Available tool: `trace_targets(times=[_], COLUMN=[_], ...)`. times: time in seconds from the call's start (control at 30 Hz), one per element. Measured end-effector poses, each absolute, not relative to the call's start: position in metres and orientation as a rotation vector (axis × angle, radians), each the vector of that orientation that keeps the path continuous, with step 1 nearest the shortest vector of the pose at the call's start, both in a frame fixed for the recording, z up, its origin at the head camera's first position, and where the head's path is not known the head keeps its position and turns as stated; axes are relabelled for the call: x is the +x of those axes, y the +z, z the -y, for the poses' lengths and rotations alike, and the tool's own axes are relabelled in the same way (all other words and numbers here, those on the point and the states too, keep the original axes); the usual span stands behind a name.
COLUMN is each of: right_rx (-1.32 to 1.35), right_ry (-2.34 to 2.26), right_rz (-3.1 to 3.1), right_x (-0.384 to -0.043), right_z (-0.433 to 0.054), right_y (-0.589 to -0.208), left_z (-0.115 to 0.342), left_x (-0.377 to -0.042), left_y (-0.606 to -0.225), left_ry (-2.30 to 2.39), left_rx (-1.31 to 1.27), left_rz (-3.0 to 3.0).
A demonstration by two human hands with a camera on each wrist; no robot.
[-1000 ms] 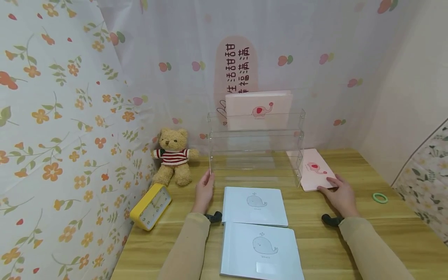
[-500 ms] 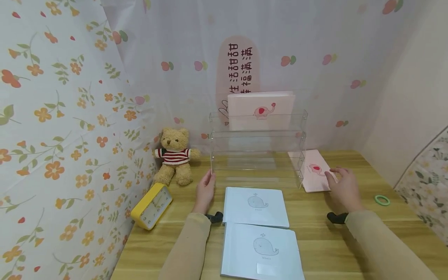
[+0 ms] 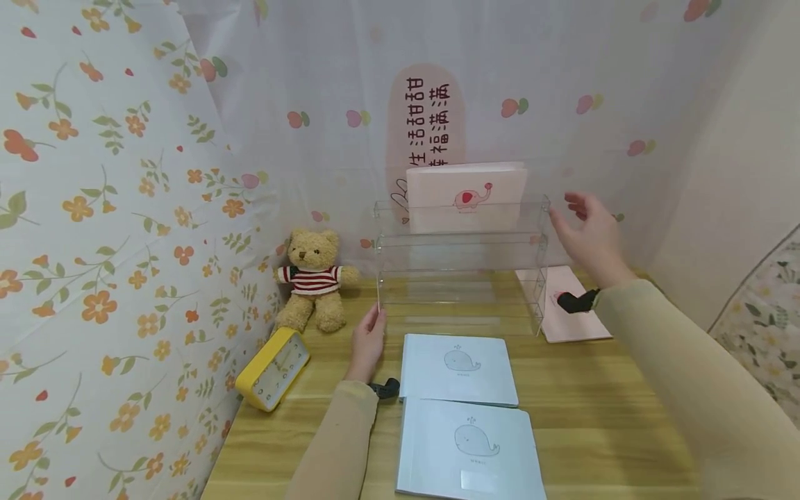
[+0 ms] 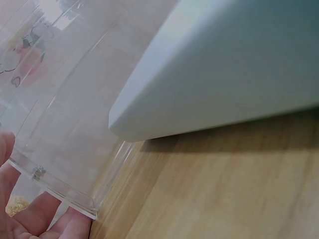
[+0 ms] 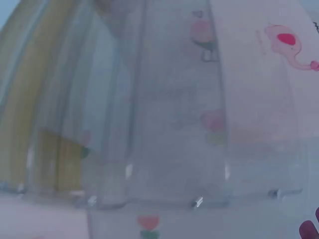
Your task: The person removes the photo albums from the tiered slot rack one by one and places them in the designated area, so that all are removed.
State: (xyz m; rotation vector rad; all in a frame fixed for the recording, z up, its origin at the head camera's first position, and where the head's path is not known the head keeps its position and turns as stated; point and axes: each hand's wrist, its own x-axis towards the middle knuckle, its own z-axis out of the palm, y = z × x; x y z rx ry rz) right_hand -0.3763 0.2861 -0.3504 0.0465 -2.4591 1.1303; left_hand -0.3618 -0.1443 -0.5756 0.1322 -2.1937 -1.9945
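Observation:
A clear acrylic tiered rack stands on the table, with a pink elephant notebook upright in its top tier. My left hand grips the rack's lower left side edge, thumb and fingers on either side of the panel in the left wrist view. Beside the rack's upper right corner, my right hand is raised with its fingers apart and holds nothing. Below it, another pink notebook lies on the table, partly behind the rack and the right wrist. Two pale blue whale notebooks lie flat before the rack, one nearer me.
A teddy bear in a striped sweater sits left of the rack. The yellow alarm clock stands in front of it. A printed curtain hangs behind the table.
My right hand has left the pink notebook on the table and risen to the rack's upper right corner. The right sleeve now hides the green ring. My left hand stays put.

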Motion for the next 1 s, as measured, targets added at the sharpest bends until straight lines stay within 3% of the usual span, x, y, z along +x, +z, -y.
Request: trace_targets(times=[0.5,1.0], right_rx=[0.175,0.156], right_ry=[1.234,1.095], right_rz=[2.525,2.585], right_x=[-0.422,-0.438], right_z=[-0.222,-0.196], right_y=[-0.284,-0.274], left_z=[0.142,0.141], left_x=[-0.36,-0.362], left_y=[-0.573,-0.576], left_ry=[-1.974,-1.98], left_rx=[0.132,0.131], left_rz=[2.191,2.188])
